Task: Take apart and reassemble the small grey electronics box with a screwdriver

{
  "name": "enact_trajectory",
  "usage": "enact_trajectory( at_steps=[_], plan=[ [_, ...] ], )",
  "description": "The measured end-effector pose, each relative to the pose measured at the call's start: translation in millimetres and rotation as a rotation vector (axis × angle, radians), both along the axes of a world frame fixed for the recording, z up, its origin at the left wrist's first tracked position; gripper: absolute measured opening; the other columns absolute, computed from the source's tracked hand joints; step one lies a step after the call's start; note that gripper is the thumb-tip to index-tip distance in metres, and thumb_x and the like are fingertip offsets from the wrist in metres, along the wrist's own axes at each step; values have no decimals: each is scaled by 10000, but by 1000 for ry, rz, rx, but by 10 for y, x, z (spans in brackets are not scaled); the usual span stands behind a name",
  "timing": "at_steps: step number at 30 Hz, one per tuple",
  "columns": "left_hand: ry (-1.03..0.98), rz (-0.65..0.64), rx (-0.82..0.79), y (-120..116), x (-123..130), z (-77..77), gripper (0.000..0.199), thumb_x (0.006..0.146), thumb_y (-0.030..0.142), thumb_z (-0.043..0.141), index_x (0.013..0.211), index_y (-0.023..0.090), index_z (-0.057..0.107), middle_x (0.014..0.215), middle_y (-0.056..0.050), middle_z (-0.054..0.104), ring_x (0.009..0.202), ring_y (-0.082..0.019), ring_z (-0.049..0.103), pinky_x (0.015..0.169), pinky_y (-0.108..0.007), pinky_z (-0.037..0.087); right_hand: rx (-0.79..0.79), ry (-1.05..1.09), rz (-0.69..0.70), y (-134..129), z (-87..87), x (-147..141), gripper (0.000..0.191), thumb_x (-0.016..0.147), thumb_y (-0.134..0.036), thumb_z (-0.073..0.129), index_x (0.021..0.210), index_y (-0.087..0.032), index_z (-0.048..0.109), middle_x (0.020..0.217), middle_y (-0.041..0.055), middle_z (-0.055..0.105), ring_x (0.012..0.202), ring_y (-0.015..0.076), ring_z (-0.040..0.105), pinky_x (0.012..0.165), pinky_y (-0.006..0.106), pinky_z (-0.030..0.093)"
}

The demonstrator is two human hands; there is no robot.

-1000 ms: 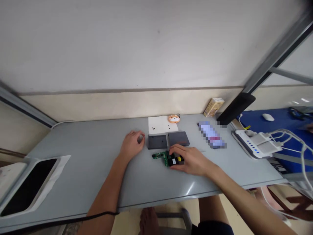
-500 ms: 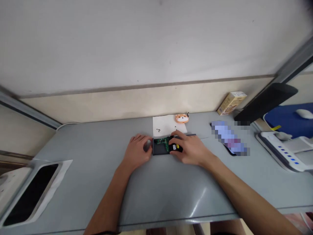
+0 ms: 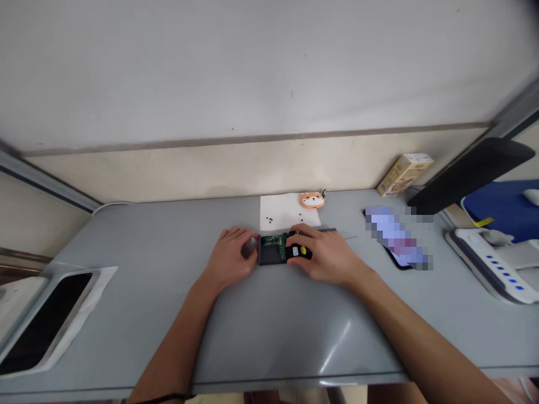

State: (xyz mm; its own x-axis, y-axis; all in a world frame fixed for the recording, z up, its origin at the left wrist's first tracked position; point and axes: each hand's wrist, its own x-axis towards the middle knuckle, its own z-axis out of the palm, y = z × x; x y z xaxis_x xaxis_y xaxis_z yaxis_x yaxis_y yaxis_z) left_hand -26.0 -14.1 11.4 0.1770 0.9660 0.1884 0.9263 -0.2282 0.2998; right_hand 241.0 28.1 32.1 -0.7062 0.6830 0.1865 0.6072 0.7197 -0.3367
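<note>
A dark rectangular casing lies flat on the grey desk, with a green circuit board showing inside. My left hand is curled at its left end, thumb and forefinger meeting at the edge. My right hand grips a black block with a white label and a yellow round sticker, at the right part of the casing. Whether the block sits fully in the casing cannot be made out. A dark flat strip shows behind the right hand, partly covered.
Behind the casing, a white paper sheet bears several tiny dark screws and an orange animal-faced case. To the right are a phone, a small carton and a white power strip. A black-screened tablet lies at left.
The view has shifted slightly, moving the whole scene a little. Both hands keep nearly the same places at the casing and the black block.
</note>
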Motion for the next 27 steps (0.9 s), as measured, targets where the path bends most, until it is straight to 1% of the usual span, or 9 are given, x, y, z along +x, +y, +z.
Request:
enact_trajectory(
  at_steps=[6,12,15,18,20,21,24,25,27],
  plan=[
    [-31,-29,-28,4,1,-5,239,854,223,579,1071,224,679,887,-48,690,899,-258,612,888,-425,434,18,8,-2,6,11,-1,321,963,-501,594,1216,-326,682,1405,7,649,906,216,719,670,344,443],
    [-37,-23,7,10,-27,-12,226,911,240,543,1085,230,687,928,-51,695,946,-253,618,918,-417,431,2,-49,15,8,43,41,410,916,-525,673,1280,-338,660,1346,-2,701,980,261,725,695,353,470],
    [-58,26,75,7,3,3,199,913,215,518,1018,225,686,905,-49,684,922,-243,611,914,-408,438,-25,-42,17,12,77,74,511,893,-527,700,1359,-338,612,1371,29,684,1027,279,717,730,365,499],
    [-110,82,178,-22,116,28,179,948,250,506,1026,222,664,999,-62,697,1000,-245,613,962,-410,436,-33,39,-12,7,125,129,500,915,-499,667,1381,-333,598,1391,57,656,949,253,721,730,370,518],
    [-139,44,196,-51,224,38,216,978,309,526,1141,234,647,1169,-68,700,1129,-249,606,1037,-419,409,25,232,-72,-15,171,171,356,950,-382,615,1297,-312,649,1295,60,692,868,218,713,713,355,518],
    [-140,0,181,-64,280,38,267,980,340,550,1217,244,625,1249,-69,688,1189,-250,596,1074,-424,387,82,394,-133,-31,201,188,268,957,-311,586,1205,-297,686,1182,53,722,819,199,700,699,344,513],
    [-99,-140,81,-87,410,18,484,961,427,627,1406,270,522,1418,-71,629,1317,-264,554,1167,-455,288,231,1072,-396,-53,310,216,174,944,-186,517,945,-271,669,796,6,667,659,165,635,640,322,492],
    [-83,-170,48,-90,435,6,534,955,443,643,1439,273,494,1445,-74,615,1334,-270,547,1184,-466,257,217,1303,-455,-40,343,217,173,940,-181,493,959,-274,637,779,-2,647,630,166,626,630,330,497],
    [-70,-197,2,-90,451,-19,578,951,451,657,1468,277,466,1455,-81,612,1337,-278,552,1199,-483,218,85,1492,-447,24,377,211,203,935,-205,433,1043,-273,591,839,19,690,718,200,671,708,377,531]
  ],
)
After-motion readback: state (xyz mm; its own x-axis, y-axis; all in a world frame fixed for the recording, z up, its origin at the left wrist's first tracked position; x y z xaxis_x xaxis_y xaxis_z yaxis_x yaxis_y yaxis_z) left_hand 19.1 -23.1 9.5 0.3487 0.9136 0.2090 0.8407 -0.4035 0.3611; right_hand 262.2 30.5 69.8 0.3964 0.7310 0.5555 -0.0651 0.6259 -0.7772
